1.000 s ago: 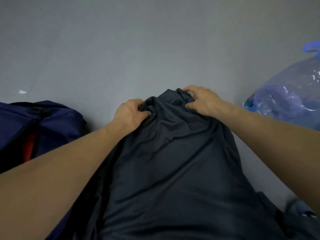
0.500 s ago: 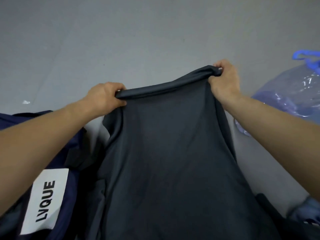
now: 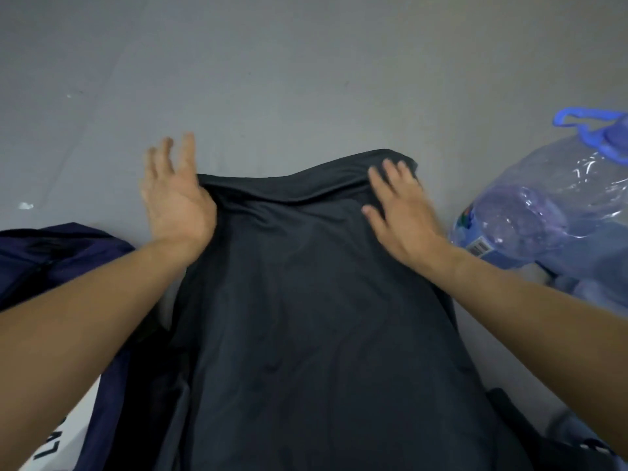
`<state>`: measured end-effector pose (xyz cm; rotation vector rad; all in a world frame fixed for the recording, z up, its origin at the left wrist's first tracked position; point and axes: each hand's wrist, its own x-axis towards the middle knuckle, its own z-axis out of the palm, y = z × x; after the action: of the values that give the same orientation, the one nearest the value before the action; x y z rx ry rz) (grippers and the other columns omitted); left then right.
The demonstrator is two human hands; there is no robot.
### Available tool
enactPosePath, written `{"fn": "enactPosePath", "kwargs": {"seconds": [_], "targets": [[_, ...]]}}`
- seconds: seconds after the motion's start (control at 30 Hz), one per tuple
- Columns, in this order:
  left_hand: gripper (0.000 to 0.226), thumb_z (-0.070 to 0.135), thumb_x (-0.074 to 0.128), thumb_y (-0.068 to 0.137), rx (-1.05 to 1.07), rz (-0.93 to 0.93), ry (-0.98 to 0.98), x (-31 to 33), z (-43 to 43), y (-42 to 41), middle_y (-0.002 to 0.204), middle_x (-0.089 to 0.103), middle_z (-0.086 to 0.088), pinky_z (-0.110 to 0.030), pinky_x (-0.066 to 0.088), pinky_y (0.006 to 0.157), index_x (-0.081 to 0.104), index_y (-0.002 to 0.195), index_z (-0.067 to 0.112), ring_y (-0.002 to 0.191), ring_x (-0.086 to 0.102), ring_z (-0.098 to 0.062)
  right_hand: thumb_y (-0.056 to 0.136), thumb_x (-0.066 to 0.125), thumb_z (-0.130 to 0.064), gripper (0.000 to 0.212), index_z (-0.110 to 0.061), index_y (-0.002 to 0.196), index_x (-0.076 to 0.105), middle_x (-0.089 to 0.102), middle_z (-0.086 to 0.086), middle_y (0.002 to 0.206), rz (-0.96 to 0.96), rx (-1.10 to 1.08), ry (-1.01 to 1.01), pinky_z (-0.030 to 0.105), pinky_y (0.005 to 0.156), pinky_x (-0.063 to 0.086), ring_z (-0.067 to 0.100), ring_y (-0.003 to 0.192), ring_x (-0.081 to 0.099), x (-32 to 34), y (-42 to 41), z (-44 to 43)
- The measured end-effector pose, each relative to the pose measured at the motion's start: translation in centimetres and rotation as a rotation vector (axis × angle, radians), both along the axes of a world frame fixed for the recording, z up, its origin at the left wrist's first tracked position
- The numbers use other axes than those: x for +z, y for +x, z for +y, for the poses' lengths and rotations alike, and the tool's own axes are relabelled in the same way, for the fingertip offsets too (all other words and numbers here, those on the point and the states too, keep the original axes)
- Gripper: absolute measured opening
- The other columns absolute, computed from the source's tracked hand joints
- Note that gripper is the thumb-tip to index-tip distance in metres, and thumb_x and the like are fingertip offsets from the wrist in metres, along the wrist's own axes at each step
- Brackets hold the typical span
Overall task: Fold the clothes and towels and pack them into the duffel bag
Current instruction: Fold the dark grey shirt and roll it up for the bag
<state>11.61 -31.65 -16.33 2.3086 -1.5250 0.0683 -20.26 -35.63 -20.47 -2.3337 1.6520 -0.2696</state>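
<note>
- Smoothing step, by the look of it: the dark garment (image 3: 306,317) lies spread on the floor (image 3: 306,62). It runs from the person out to mid-floor, and its far edge is still a bit rolled.
- Left hand (image 3: 176,205) sits at the garment's far-left corner, fingers straight and spread. The heel is on the cloth and the fingertips are out over bare floor, so it's gripping nothing.
- Right hand (image 3: 401,215) lies flat on the far-right corner, fingers apart, pressing rather than pinching. My guess is both palms are flattening the cloth before a fold.
- Duffel (image 3: 51,253) sits at the left, right beside the garment. I can't tell if they overlap lower down, where a white label (image 3: 68,436) shows.
- Big plastic jug (image 3: 543,205) lies on the right, near the right forearm. It could crowd a sideways fold.
</note>
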Motion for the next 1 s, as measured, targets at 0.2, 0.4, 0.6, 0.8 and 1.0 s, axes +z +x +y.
{"fn": "enactPosePath", "kwargs": {"seconds": [0.2,0.4,0.6,0.8,1.0], "targets": [[0.056,0.005,0.046,0.093,-0.098,-0.041,0.031,-2.4,1.0,-0.7,0.149,0.044,-0.017,-0.052,0.036,0.106,0.043,0.149,0.015,0.127,0.043,-0.043,0.094,0.009,-0.074,0.082,-0.028,0.16,-0.006,-0.01,0.0,0.168,0.244,0.05,0.175,0.047,0.124,-0.007,0.022,0.154,-0.013,-2.1,-0.7,0.4],[0.068,0.057,0.024,0.103,-0.237,-0.047,0.557,-5.5,2.2,-1.5,0.168,0.005,-0.011,-0.05,0.012,0.123,0.006,0.161,0.026,0.153,0.01,-0.035,0.091,0.001,-0.075,0.081,-0.032,0.159,-0.005,-0.007,0.0,0.168,0.276,0.002,0.118,0.049,0.124,-0.007,0.023,0.154,-0.01,-2.5,-1.0,1.3],[0.09,0.085,0.019,0.086,-0.227,-0.131,0.721,-4.2,1.4,1.8,0.167,0.004,-0.01,-0.058,0.006,0.121,-0.003,0.159,0.037,0.154,-0.001,-0.031,0.075,0.013,-0.095,0.097,-0.046,0.154,-0.015,-0.023,-0.005,0.165,0.302,-0.113,0.412,0.059,0.119,-0.012,0.027,0.152,-0.02,-0.4,-0.9,-1.1],[0.046,0.029,0.049,0.1,-0.443,-0.21,0.25,-3.0,2.8,0.3,0.154,0.041,-0.016,-0.051,0.028,0.118,0.052,0.143,0.014,0.14,0.037,-0.039,0.094,0.007,-0.074,0.08,-0.03,0.16,0.009,0.001,0.004,0.168,0.178,0.153,0.106,0.054,0.124,0.005,0.025,0.155,-0.004,1.2,0.0,9.1],[0.056,0.035,0.029,0.109,-0.476,-0.094,0.308,-5.0,15.1,-5.3,0.167,0.014,-0.013,-0.052,0.011,0.125,0.016,0.161,0.021,0.155,0.006,-0.031,0.101,0.017,-0.065,0.071,-0.024,0.16,0.018,0.009,0.007,0.168,0.235,0.202,0.118,0.056,0.121,0.017,0.028,0.155,0.006,0.8,-6.9,25.4]]}}
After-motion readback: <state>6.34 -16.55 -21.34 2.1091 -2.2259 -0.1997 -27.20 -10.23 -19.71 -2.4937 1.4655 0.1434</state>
